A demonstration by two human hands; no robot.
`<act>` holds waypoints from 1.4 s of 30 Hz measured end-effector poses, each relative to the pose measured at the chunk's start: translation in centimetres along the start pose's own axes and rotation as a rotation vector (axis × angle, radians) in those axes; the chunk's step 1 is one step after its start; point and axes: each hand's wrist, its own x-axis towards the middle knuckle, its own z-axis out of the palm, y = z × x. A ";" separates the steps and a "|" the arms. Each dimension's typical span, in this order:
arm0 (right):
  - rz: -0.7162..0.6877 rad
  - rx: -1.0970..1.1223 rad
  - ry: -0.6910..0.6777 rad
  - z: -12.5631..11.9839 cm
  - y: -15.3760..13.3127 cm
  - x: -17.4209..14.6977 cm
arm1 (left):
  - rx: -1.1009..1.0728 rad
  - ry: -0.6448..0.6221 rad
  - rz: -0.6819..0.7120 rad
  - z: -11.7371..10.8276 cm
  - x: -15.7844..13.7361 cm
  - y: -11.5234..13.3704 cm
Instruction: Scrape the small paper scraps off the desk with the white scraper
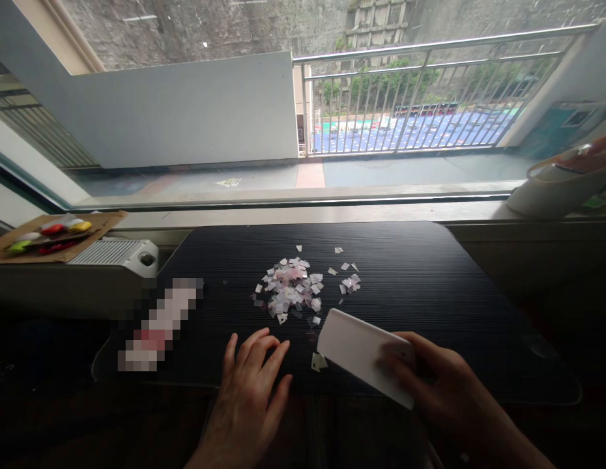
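My right hand (pixel 437 371) grips the near end of a flat white rectangular object (pixel 359 348) with rounded corners, its exact kind unclear. The object is tilted over the front right part of the dark table (pixel 410 273). Fingers spread, my left hand (pixel 257 378) is at the table's front edge, holding nothing. Just beyond its fingertips lies a loose pile of small cut scraps (pixel 290 286), mostly white and pinkish. A smaller cluster of scraps (pixel 350 284) sits to the right of the pile. One larger pale scrap (pixel 318 362) with a dark hole lies between my hands.
A blurred-out strip (pixel 161 326) lies at the table's left. On the left, brown cardboard (pixel 102 225) bears several coloured items beside a white slotted box (pixel 117 255). A white container with a handle (pixel 552 189) stands on the right of the windowsill (pixel 332 213). Glass rises behind.
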 end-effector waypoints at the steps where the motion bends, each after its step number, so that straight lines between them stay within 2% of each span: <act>1: -0.005 -0.001 0.009 0.0 -0.1 0.1 | 0.002 0.007 -0.005 -0.2 -0.3 -0.2; 5: 0.024 -0.030 0.089 -0.5 -0.5 0.1 | 0.013 0.036 -0.018 -0.5 -1.7 -0.8; 11: 0.001 -0.114 -0.009 -1.1 0.0 -0.8 | 0.041 0.014 -0.048 -0.4 -3.3 -1.2; 15: 0.059 -0.122 0.079 -2.9 0.6 -1.4 | 0.042 -0.038 -0.060 -0.3 -4.2 -1.7; 18: 0.080 -0.096 0.100 -4.0 1.1 -1.1 | 0.038 -0.031 -0.054 0.0 -4.6 -1.8; 23: 0.141 0.038 -0.058 -4.0 2.6 1.1 | 0.041 0.011 -0.028 0.4 -4.8 -1.8; 28: 0.049 0.033 -0.181 -3.5 3.7 3.5 | 0.055 -0.002 -0.002 0.5 -5.1 -2.0; 42: 0.088 0.184 -0.530 -3.5 3.1 5.5 | 0.044 -0.019 -0.024 0.5 -5.4 -2.2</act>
